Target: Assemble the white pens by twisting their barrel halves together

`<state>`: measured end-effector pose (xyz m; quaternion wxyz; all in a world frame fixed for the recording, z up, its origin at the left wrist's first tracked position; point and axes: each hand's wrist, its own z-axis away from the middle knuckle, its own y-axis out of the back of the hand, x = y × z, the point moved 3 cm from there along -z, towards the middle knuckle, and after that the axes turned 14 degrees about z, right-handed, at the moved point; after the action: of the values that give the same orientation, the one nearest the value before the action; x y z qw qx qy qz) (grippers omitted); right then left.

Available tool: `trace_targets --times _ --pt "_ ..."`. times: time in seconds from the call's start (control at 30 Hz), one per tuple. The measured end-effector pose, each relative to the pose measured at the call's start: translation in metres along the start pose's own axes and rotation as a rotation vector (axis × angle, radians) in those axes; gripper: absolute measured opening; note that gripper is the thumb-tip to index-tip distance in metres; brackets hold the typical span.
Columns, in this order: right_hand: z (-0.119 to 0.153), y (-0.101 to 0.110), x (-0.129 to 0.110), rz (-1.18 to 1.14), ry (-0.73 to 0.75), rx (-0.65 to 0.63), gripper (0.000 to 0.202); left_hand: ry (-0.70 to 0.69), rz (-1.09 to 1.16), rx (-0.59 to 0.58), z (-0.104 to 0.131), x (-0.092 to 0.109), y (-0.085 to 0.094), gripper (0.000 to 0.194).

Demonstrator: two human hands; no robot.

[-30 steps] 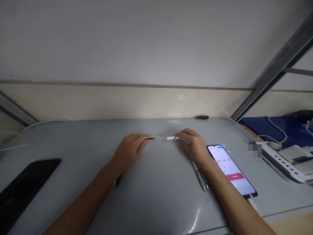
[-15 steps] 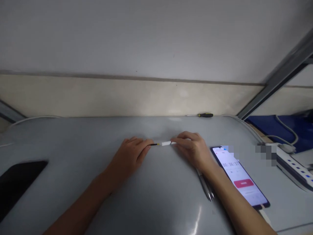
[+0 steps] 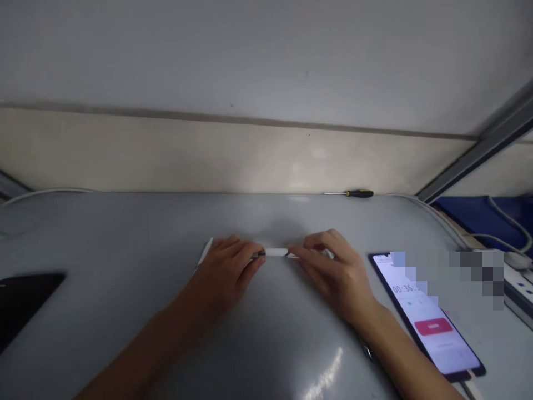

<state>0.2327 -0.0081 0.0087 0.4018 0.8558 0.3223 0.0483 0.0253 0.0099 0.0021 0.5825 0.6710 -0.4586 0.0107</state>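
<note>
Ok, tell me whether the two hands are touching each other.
Apart. The head view shows a plain gap between the left hand and the right hand, with a white tube visible in it.

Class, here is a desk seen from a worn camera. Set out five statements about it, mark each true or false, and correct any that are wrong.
1. A white tube shows between the fingertips of the left hand and the right hand. True.
2. The screwdriver lies between the two hands. False: it lies at the back of the desk, near the wall.
3. The left hand pinches a dark piece at one end of the white tube. True.
4. The phone has a dark screen. False: its screen is lit and shows a red button.
5. The phone lies to the left of both hands. False: it lies to the right of them.
</note>
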Motion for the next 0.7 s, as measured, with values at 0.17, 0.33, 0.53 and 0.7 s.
trace_targets --times 0.17,0.33,0.53,0.7 --pt "-0.0014 0.0053 -0.0030 -0.079 0.028 -0.029 0.024 -0.021 0.019 -0.013 0.0017 0.0029 0.0037 0.024" --pt "-0.0025 0.0058 -0.0043 -0.119 -0.004 -0.050 0.024 -0.058 0.052 -0.017 0.0028 0.0039 0.0051 0.024" --pt "-0.0007 0.0014 -0.0066 -0.223 -0.110 -0.226 0.022 -0.176 -0.084 0.017 0.0010 0.0091 0.0051 0.031" --pt "0.0038 0.0010 -0.0025 -0.234 -0.254 -0.309 0.022 -0.117 -0.080 -0.018 0.0010 0.0090 0.0053 0.032"
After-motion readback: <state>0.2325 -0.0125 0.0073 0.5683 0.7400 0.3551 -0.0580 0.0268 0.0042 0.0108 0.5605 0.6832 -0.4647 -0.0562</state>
